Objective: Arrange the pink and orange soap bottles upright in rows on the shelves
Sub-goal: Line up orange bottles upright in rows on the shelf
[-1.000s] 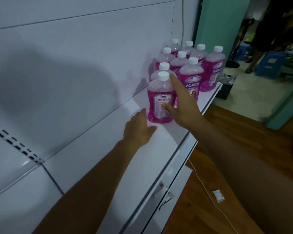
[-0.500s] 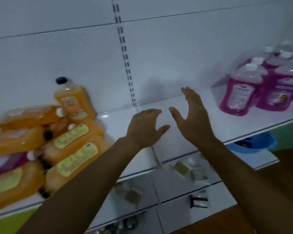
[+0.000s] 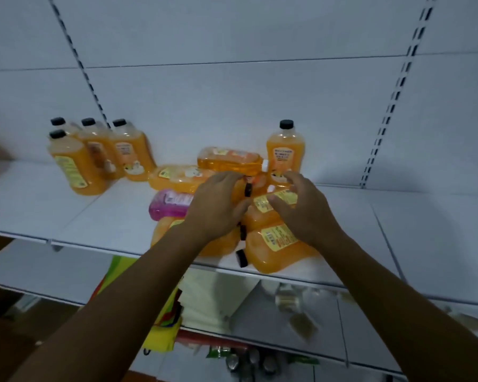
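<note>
White shelf [image 3: 398, 230] runs across the frame, backed by a white panel wall [image 3: 232, 92] with slotted uprights. A lower shelf [image 3: 287, 321] sits beneath it, holding blurred items — too soft to identify.

On the shelf's left part stands an upright group of four orange bottles [image 3: 94, 153] with black caps, close together in two short rows. A single upright orange bottle [image 3: 285, 153], black cap, stands near the back wall toward the middle.

In front of that one lies a pile of orange bottles [image 3: 273, 244] on their sides, overlapping, reaching to the shelf's front edge; two more lying orange bottles [image 3: 226, 161] are stacked at the back of the pile. One pink bottle [image 3: 169, 205] lies on its side at the pile's left, partly hidden by the left wrist.

Left hand [image 3: 218, 208] is over the pile's middle, fingers curled down onto a lying orange bottle near a black cap [image 3: 248, 190] — cannot tell whether it actually grips. Right hand [image 3: 304, 208] is just beside it, fingers spread and bent, thumb resting on the yellow label [image 3: 276, 201] of a lying bottle; not closed around it.
</note>
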